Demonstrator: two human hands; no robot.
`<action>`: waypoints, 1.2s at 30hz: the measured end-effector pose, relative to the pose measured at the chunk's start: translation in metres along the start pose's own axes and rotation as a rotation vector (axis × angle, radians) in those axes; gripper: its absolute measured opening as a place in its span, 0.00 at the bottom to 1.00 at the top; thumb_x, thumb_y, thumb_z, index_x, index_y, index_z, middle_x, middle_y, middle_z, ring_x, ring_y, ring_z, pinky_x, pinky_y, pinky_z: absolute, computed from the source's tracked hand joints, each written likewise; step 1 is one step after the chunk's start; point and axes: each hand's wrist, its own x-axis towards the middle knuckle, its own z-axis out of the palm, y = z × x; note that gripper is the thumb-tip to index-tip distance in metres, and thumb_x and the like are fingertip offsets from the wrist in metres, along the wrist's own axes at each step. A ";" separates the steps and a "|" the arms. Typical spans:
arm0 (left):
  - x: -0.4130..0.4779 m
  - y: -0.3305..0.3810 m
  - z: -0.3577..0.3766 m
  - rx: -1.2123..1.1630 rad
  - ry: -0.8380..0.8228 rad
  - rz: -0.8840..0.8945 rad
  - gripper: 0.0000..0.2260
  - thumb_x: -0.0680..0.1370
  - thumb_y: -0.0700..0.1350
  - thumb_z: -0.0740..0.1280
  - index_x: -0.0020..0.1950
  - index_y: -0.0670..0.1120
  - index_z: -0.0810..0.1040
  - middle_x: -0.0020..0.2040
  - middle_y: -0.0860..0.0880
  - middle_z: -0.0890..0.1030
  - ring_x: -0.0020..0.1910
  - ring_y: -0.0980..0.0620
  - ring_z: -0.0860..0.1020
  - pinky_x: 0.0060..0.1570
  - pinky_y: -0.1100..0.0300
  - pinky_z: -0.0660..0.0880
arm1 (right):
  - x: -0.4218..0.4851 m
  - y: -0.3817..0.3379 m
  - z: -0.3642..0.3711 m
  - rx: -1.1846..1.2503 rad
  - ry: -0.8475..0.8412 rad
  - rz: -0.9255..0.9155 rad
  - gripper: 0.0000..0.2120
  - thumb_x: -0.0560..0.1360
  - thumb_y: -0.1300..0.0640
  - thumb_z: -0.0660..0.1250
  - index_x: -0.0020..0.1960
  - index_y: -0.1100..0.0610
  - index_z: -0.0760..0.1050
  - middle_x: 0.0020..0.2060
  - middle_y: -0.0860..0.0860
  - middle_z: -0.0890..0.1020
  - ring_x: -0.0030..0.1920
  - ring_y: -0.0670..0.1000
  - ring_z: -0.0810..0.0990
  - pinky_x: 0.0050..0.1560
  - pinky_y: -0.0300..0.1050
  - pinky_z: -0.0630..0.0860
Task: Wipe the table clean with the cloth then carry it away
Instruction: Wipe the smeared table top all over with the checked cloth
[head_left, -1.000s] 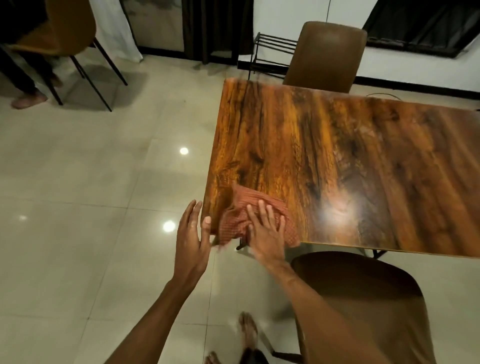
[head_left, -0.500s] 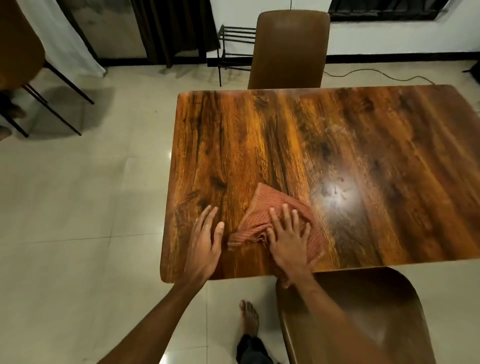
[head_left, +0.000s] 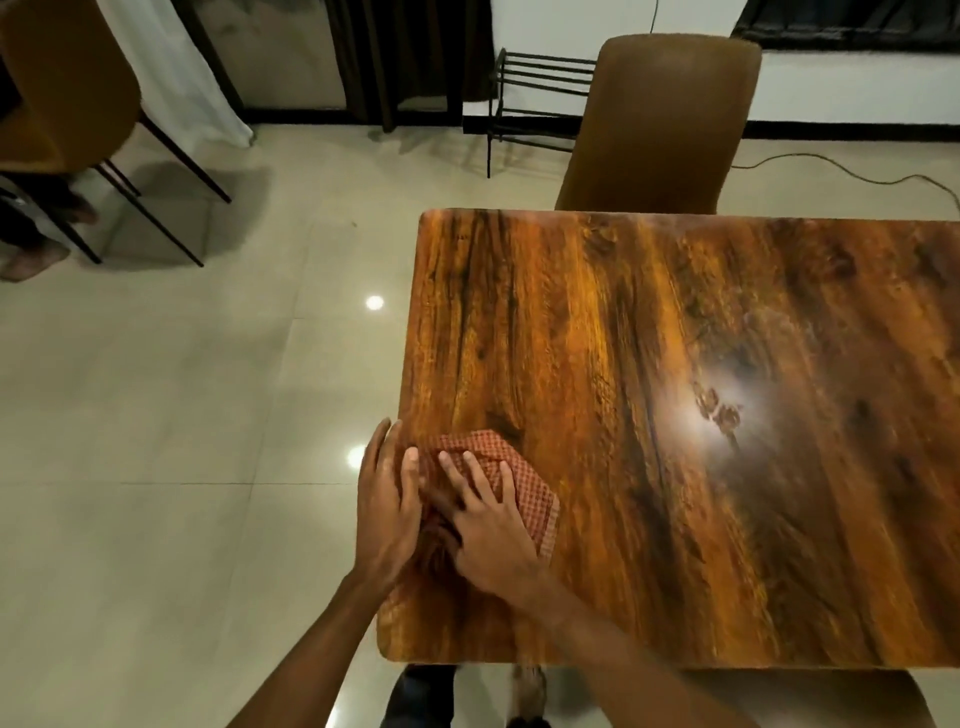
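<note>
A red checked cloth (head_left: 524, 480) lies on the glossy wooden table (head_left: 649, 374) near its left edge. My right hand (head_left: 480, 525) presses flat on the cloth with fingers spread and straight. My left hand (head_left: 387, 499) sits at the table's left edge, fingers straight and together, its side against the cloth's left end. Part of the cloth is hidden under both hands. A smudge (head_left: 719, 410) shows in the light glare on the tabletop.
A brown chair (head_left: 660, 124) stands at the far side of the table, another chair back (head_left: 810, 701) at the near right. A black wire rack (head_left: 540, 88) and a floor cable (head_left: 852, 171) lie beyond. At far left stand a chair (head_left: 67, 88) and a person's feet (head_left: 31, 260).
Both hands and the cloth have slid left to the table's left edge. My left hand has come off the tabletop to the edge beside the cloth. The view has shifted left.
</note>
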 end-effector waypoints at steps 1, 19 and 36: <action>0.012 -0.009 -0.007 -0.003 0.016 -0.006 0.28 0.83 0.64 0.48 0.80 0.54 0.63 0.80 0.54 0.63 0.78 0.56 0.61 0.76 0.51 0.62 | 0.027 0.007 -0.008 -0.023 -0.002 0.018 0.31 0.84 0.41 0.50 0.84 0.39 0.43 0.85 0.49 0.42 0.84 0.59 0.44 0.76 0.76 0.51; 0.201 -0.021 -0.011 -0.077 -0.047 0.024 0.26 0.83 0.63 0.50 0.79 0.57 0.61 0.81 0.56 0.62 0.78 0.61 0.58 0.76 0.53 0.61 | 0.276 0.056 -0.076 -0.011 0.025 0.254 0.29 0.87 0.46 0.49 0.85 0.46 0.43 0.85 0.49 0.41 0.84 0.57 0.39 0.79 0.71 0.39; 0.315 0.049 0.053 -0.033 -0.091 0.193 0.27 0.83 0.62 0.50 0.80 0.53 0.62 0.80 0.54 0.63 0.79 0.56 0.60 0.78 0.47 0.62 | 0.393 0.175 -0.132 0.076 0.111 0.278 0.27 0.87 0.45 0.48 0.84 0.45 0.51 0.85 0.46 0.47 0.84 0.55 0.43 0.78 0.70 0.37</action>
